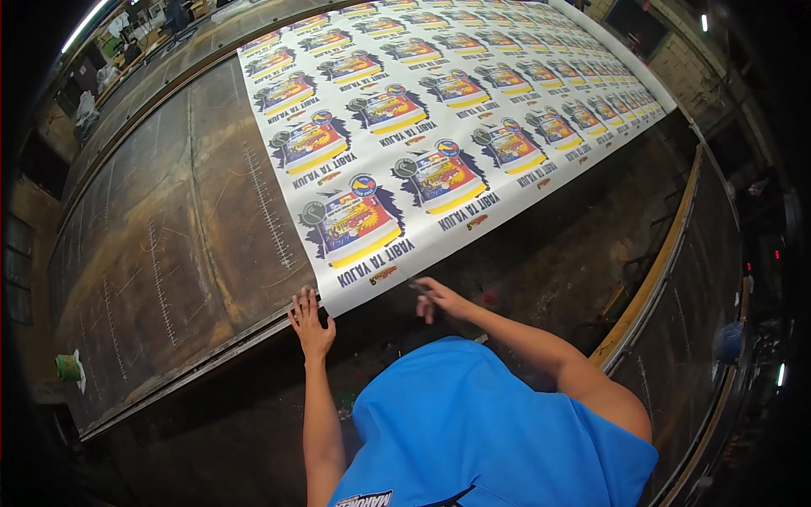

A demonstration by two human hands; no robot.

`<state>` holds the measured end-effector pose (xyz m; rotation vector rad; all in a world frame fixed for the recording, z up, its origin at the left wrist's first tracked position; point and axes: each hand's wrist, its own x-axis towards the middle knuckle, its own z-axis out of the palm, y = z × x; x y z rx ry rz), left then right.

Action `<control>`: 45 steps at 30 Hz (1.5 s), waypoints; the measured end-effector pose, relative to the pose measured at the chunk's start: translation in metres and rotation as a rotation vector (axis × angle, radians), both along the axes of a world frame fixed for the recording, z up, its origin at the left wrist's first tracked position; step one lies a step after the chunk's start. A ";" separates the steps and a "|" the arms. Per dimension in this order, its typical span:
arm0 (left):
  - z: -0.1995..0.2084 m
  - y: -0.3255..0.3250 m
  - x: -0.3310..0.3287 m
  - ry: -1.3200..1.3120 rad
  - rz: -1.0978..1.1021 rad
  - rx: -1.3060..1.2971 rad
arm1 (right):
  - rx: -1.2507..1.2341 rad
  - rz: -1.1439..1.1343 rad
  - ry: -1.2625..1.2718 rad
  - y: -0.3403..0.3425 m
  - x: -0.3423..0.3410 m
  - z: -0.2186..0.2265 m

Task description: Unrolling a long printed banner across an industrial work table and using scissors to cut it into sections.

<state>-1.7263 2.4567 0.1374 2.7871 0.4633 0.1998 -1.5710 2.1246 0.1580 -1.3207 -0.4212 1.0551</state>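
Note:
A long white printed sheet, patterned with repeated colourful designs, lies over the table and hangs slightly past its near edge. My left hand rests on the table edge at the sheet's near left corner, fingers spread, the thumb beside the sheet's edge. Just off the sheet's front edge is my right hand, its fingers bent and partly smeared by motion. Something small and dark shows at its fingertips, too blurred to name.
Stitch-like marks run across the bare dark table surface at left. A green roll sits at the table's near left corner. Another long table with a yellowish edge stands at right, past a dark gap. Blue cloth covers my body.

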 end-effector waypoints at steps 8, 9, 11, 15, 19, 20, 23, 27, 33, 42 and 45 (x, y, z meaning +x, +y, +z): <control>-0.038 -0.091 -0.035 -0.454 0.303 -0.713 | -0.199 -0.222 0.263 -0.117 -0.027 -0.006; -0.041 -0.101 -0.011 -0.401 0.340 -1.233 | -0.200 -0.226 0.266 -0.117 -0.026 -0.007; -0.042 -0.112 0.014 -0.051 0.457 -1.817 | -0.165 -0.240 0.269 -0.109 -0.020 -0.011; -0.055 -0.117 0.069 -0.230 0.465 -2.088 | -0.154 -0.142 0.262 -0.090 0.000 0.005; -0.050 -0.117 0.078 -0.273 0.529 -1.949 | -0.134 -0.086 0.264 -0.096 0.005 0.018; -0.045 -0.116 0.077 -0.268 0.544 -1.884 | -0.141 -0.071 0.279 -0.098 0.003 0.020; -0.026 -0.112 0.079 -0.271 0.503 -1.735 | -0.104 -0.100 0.300 -0.098 0.001 0.023; -0.015 -0.102 0.075 -0.203 0.400 -1.604 | -0.060 -0.205 0.261 -0.085 0.019 0.024; -0.005 -0.097 0.077 -0.195 0.353 -1.550 | -0.113 -0.256 0.141 -0.083 0.032 0.030; 0.007 -0.111 0.078 -0.188 0.477 -1.500 | -0.121 -0.210 0.222 -0.036 0.099 0.042; 0.012 -0.121 0.080 -0.165 0.487 -1.515 | -0.172 -0.179 0.260 -0.017 0.125 0.041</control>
